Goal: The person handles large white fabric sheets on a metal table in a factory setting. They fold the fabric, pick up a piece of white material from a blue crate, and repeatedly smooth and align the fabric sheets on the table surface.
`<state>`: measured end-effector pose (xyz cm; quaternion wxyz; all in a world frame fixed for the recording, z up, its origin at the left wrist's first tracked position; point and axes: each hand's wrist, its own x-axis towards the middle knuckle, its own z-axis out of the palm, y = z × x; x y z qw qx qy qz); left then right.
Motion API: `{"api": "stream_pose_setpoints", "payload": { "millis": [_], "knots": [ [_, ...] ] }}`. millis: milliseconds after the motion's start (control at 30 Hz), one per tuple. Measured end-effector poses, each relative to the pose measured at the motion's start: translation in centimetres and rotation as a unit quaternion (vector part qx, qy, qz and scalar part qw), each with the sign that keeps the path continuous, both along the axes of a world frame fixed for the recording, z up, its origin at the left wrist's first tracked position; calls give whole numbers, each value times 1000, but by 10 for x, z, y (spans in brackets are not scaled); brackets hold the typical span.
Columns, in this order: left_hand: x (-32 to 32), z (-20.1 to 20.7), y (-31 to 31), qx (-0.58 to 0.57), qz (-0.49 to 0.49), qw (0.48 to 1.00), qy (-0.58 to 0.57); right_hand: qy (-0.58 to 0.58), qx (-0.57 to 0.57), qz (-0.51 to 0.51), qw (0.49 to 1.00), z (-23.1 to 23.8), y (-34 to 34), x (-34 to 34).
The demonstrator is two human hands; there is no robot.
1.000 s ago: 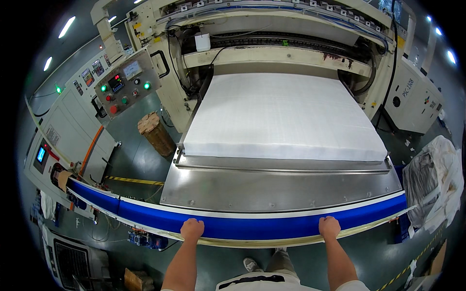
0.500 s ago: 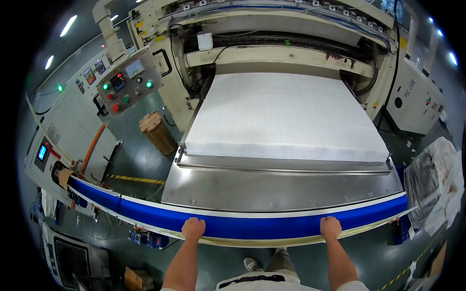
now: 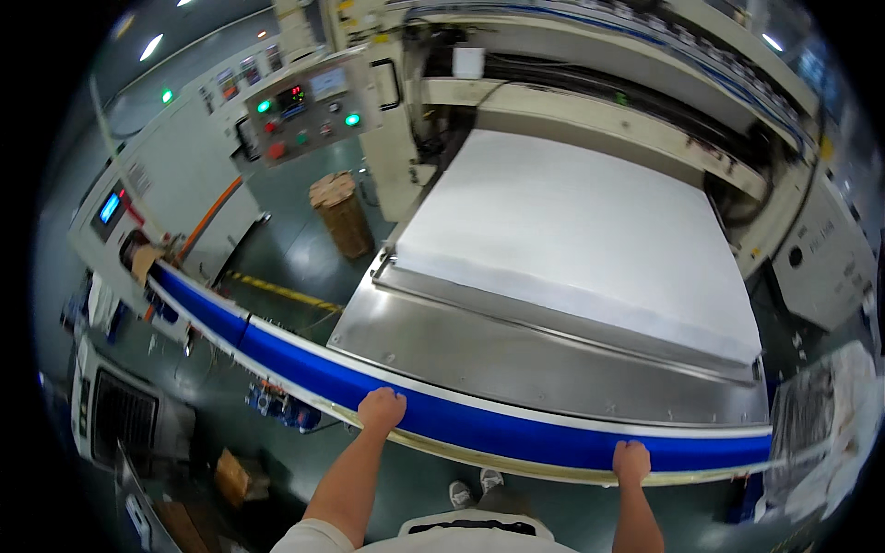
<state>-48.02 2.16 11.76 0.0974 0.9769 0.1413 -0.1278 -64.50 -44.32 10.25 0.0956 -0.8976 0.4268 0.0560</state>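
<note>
A long blue conveyor belt (image 3: 512, 437) with pale rails runs across in front of me. My left hand (image 3: 382, 408) is closed over its near edge, left of the middle. Farther right, my right hand (image 3: 631, 460) is also closed on that edge, fingers curled toward the belt. The undersides of both hands are hidden. Beyond the belt lies a steel table (image 3: 442, 346), and a broad, thick stack of white sheets (image 3: 590, 244) rests behind its raised metal bar (image 3: 553, 324). Neither hand touches the stack.
A large cream machine (image 3: 590, 106) spans the back. Its control panel (image 3: 312, 109) with lit buttons hangs at the left, above a brown cylindrical roll (image 3: 341, 214) on the floor. Plastic-wrapped material (image 3: 820, 429) stands at the right end of the belt. A cardboard box (image 3: 238, 477) lies lower left.
My view has turned left and tilted, so the machine and stack appear farther right and slanted. Both hands stay on the conveyor's near edge.
</note>
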Motion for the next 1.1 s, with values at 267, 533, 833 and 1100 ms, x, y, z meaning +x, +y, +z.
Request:
{"api": "stream_pose_setpoints", "payload": {
  "millis": [267,533,833,1100],
  "knots": [
    [-94,-17,18,-147,-170,885,-407,-86,-11,142,986,-4,28,4],
    [-285,-180,155,-263,160,907,288,-216,119,476,844,34,245,111],
    [-407,-196,393,-227,429,870,92,-209,288,623,696,29,532,111],
    [-319,-150,508,-232,408,882,45,-285,218,655,665,43,680,145]
  ]
}}
